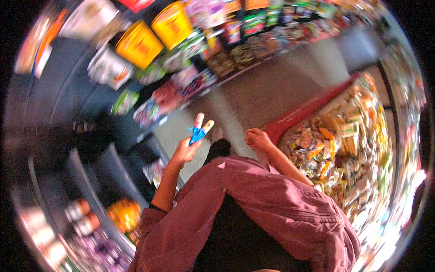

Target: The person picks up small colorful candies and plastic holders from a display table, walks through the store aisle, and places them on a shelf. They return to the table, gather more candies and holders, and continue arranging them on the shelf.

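My left hand (185,150) is closed around the lower end of a small blue wrapped item (197,134). Two rounded tips, one pink and one yellowish, stick up from the blue wrapping in a V. What the item is exactly, I cannot tell. To the right, my right hand (257,138) hangs near the red edge of a bin, its fingers loosely curled. Nothing shows in that hand, and whether it touches the edge is unclear. Both arms come out of the sleeves of a dusty-red jacket.
A red-edged bin (299,108) heaped with packaged goods (326,149) stands at the right. Shelves of blurred packets run across the top, with yellow packages (139,44) among them. Dark shelving (112,170) with more goods is at the left. Grey floor (272,81) lies between.
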Demonstrator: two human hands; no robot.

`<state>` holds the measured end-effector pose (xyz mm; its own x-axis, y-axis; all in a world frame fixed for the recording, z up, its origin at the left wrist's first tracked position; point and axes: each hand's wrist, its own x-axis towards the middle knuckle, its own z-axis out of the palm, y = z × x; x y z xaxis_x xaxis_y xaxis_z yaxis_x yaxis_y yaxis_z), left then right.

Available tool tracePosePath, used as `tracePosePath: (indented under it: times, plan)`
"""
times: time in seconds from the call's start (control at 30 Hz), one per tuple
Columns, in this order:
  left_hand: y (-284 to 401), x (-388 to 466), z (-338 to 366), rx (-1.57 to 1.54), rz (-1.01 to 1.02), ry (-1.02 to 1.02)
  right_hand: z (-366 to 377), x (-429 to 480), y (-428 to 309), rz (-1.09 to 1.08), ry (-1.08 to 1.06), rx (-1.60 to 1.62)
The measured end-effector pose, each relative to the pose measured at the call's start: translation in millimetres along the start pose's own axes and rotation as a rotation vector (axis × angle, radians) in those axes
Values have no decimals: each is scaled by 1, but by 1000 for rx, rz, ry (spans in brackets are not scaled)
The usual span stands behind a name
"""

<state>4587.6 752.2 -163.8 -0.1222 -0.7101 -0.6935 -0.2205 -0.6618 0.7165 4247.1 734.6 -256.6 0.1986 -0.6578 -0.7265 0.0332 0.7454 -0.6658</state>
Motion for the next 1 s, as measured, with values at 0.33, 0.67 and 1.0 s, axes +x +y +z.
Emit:
tracePosePath:
  times: [0.33,0.67,1.0]
  plan:
    - [228,190,59,341,140,-440,-32,-14,-108,-135,360,458]
    - [398,308,218,25,164,-743,-158,55,-190,-281,549,695]
    - [543,410,345,-242,23,-751,-299,111,-340,-345,521,372]
